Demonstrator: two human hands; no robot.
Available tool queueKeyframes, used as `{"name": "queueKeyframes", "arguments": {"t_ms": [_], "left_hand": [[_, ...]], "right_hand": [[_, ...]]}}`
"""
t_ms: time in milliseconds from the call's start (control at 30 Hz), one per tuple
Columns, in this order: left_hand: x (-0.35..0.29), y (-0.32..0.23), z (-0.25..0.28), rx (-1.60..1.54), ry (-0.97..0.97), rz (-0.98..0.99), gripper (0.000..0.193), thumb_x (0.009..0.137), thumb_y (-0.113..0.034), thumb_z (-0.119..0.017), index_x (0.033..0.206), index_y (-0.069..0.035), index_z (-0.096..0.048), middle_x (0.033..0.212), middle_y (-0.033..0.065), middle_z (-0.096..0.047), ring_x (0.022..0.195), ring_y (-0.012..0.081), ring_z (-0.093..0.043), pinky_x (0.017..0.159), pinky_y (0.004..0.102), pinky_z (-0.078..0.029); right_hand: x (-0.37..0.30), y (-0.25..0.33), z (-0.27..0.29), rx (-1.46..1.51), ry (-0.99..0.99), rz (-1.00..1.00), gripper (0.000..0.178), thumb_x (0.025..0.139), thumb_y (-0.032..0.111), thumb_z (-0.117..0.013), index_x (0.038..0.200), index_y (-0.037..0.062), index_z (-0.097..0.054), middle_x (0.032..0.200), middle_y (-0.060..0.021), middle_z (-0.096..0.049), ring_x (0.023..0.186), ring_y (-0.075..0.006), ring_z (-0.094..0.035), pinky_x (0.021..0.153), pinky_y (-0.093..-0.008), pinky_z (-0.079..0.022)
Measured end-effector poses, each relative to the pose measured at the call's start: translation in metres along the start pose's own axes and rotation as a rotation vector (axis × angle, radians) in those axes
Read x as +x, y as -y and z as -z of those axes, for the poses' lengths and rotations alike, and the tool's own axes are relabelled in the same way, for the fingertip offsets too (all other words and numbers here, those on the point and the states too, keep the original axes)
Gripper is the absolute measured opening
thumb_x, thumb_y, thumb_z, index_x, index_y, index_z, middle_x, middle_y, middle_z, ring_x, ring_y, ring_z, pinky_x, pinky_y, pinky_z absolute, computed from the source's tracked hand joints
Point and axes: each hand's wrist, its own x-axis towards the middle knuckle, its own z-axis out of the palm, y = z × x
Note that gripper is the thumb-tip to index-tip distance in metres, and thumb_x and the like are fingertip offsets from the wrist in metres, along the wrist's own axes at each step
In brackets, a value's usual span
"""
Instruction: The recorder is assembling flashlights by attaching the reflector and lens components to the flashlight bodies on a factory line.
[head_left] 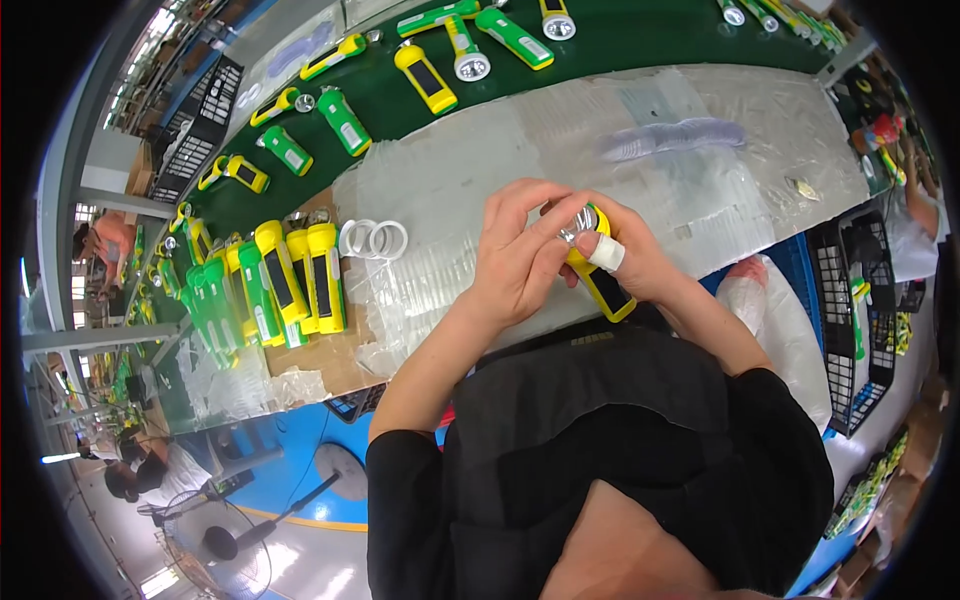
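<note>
Over the near edge of the table I hold a yellow flashlight (608, 297) with a dark panel on its body and a shiny reflector head. My right hand (632, 248) is closed round it near the head, and white tape wraps the thumb. From the other side my left hand (522, 250) pinches at the head with bent fingers; these partly cover the reflector. Whether the left fingers also hold a small part there is hidden. To the left on the table lie several white rings (388, 240), beside a row of green and yellow flashlights (322, 278).
Plastic sheeting (470, 160) covers the worktable. Beyond it, more flashlights lie along a dark green belt (640, 40). A clear plastic strip (675, 138) rests on the sheeting. Black crates (850, 320) and a white bag (790, 330) stand at the right. Other people work at the far left.
</note>
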Motion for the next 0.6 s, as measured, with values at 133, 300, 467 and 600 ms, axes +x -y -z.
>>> {"name": "queueKeyframes", "arguments": {"t_ms": [133, 300, 467, 600], "left_hand": [[-0.008, 0.001, 0.001, -0.137, -0.074, 0.003, 0.035, 0.093, -0.015, -0.042, 0.114, 0.003, -0.063, 0.118, 0.0178, -0.059, 0.109, 0.0347, -0.053, 0.098, 0.0433, -0.039], [-0.003, 0.021, 0.008, -0.019, -0.105, -0.080, 0.036, 0.092, -0.014, -0.039, 0.113, 0.003, -0.063, 0.119, 0.0187, -0.061, 0.113, 0.0377, -0.054, 0.098, 0.0462, -0.038], [-0.015, 0.021, 0.029, 0.053, -0.111, -0.037, 0.037, 0.090, -0.016, -0.041, 0.114, 0.001, -0.064, 0.119, 0.0153, -0.062, 0.112, 0.0357, -0.055, 0.096, 0.0462, -0.037], [-0.016, 0.017, 0.043, 0.098, -0.050, 0.002, 0.042, 0.095, -0.017, -0.034, 0.116, 0.002, -0.064, 0.120, 0.0168, -0.063, 0.116, 0.0378, -0.054, 0.098, 0.0462, -0.037]], "right_hand": [[0.009, -0.008, -0.013, -0.013, 0.082, -0.053, 0.035, 0.096, 0.026, -0.059, 0.121, 0.0033, -0.050, 0.095, -0.0084, -0.059, 0.076, -0.0154, -0.061, 0.065, -0.0293, -0.051], [0.024, -0.009, -0.018, -0.087, 0.033, -0.055, 0.047, 0.098, 0.039, -0.054, 0.128, 0.0042, -0.045, 0.100, -0.0086, -0.060, 0.081, -0.0160, -0.062, 0.073, -0.0299, -0.051], [0.039, -0.015, -0.027, -0.058, 0.111, -0.057, 0.041, 0.097, 0.032, -0.057, 0.125, 0.0048, -0.046, 0.097, -0.0084, -0.059, 0.076, -0.0160, -0.062, 0.069, -0.0292, -0.052], [0.047, -0.016, -0.026, -0.021, 0.200, -0.109, 0.041, 0.096, 0.033, -0.058, 0.124, 0.0049, -0.046, 0.096, -0.0082, -0.059, 0.074, -0.0159, -0.063, 0.068, -0.0293, -0.052]]}}
